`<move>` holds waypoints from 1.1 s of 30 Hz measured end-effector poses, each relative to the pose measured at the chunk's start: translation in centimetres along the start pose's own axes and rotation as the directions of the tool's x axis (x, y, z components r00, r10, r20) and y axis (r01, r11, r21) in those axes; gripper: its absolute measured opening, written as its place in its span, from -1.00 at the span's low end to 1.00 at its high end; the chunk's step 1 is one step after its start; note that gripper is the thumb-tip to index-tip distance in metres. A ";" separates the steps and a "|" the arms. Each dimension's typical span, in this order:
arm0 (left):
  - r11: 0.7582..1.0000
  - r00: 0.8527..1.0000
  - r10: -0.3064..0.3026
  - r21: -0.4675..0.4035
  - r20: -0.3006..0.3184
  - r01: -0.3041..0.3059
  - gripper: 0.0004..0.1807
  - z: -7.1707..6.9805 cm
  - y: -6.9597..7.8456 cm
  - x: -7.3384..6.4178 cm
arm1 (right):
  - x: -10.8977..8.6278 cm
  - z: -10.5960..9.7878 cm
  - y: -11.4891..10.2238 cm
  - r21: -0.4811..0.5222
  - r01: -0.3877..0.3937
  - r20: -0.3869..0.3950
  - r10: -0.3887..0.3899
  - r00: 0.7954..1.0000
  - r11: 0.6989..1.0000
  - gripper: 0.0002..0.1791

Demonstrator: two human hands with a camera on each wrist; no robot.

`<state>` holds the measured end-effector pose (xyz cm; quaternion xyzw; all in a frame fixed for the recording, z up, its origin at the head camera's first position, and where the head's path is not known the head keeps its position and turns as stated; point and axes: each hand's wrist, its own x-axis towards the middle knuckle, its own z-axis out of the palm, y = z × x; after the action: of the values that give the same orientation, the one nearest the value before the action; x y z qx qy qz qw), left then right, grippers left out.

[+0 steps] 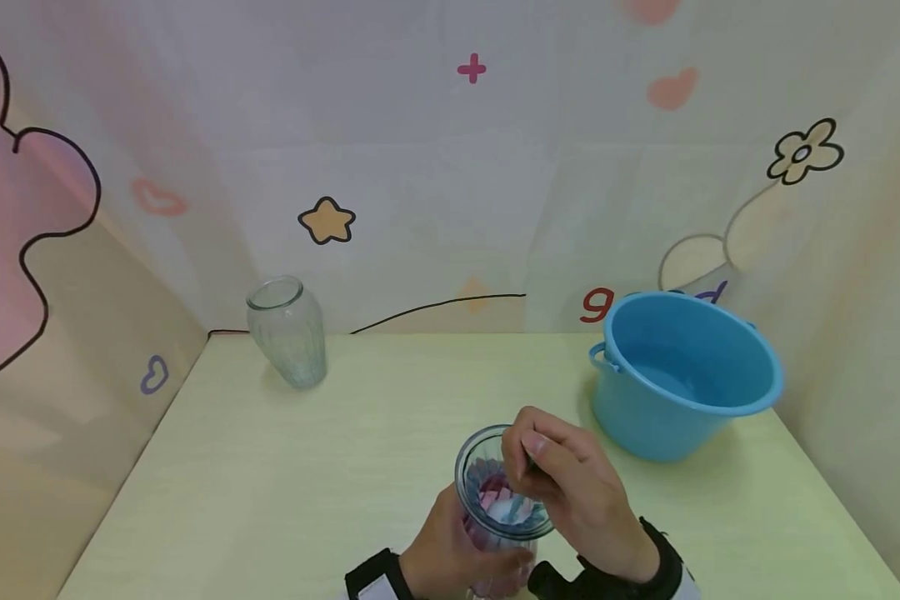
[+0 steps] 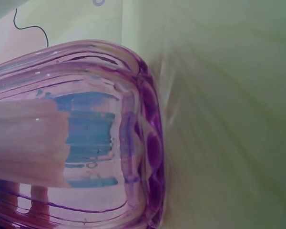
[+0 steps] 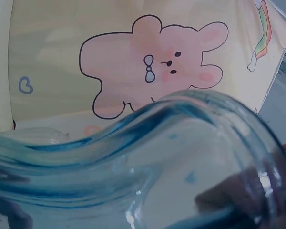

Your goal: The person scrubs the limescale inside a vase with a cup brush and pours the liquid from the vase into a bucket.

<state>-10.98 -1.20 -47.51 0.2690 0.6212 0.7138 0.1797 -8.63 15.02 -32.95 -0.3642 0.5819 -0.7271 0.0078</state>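
A clear glass vase (image 1: 504,523), tinted blue at the rim and purple at the base, is gripped round its side by my left hand (image 1: 457,550). My right hand (image 1: 570,487) is above the vase's mouth with curled fingers, pinching a mostly hidden thin handle. Inside the vase is what looks like a bottle brush (image 1: 504,505), with a pale, blue-tipped head. The left wrist view shows this brush head (image 2: 88,136) through the glass near the purple base (image 2: 152,152). The vase's blue upper part (image 3: 181,143) fills the lower right wrist view.
Another clear glass vase (image 1: 292,342) stands at the back left of the pale table (image 1: 270,467). At the back right is a blue bucket (image 1: 656,408) with a side lug. A printed cloth (image 1: 420,167) hangs behind the table.
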 end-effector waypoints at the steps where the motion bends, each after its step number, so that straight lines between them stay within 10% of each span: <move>1: 1.000 1.000 -0.011 -0.008 -0.005 0.011 -0.25 0.0 0.1 0.0 | 0.0 0.0 0.0 0.000 -0.004 0.001 0.004 1.000 1.000 -0.64; 13: 1.000 1.000 -0.016 -0.017 0.005 0.017 -0.23 0.0 0.1 -0.1 | 0.3 -1.2 1.4 0.217 0.139 0.119 -0.168 0.979 0.966 -0.58; 33: 0.999 1.000 -0.023 -0.024 0.001 0.023 -0.23 0.1 0.1 -0.1 | -0.3 -0.8 1.5 0.277 0.228 0.012 -0.241 0.971 0.934 -0.51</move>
<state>-10.81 -1.23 -47.45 0.2598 0.6157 0.7189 0.1915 -9.48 15.37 -34.43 -0.4429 0.4281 -0.7876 -0.0156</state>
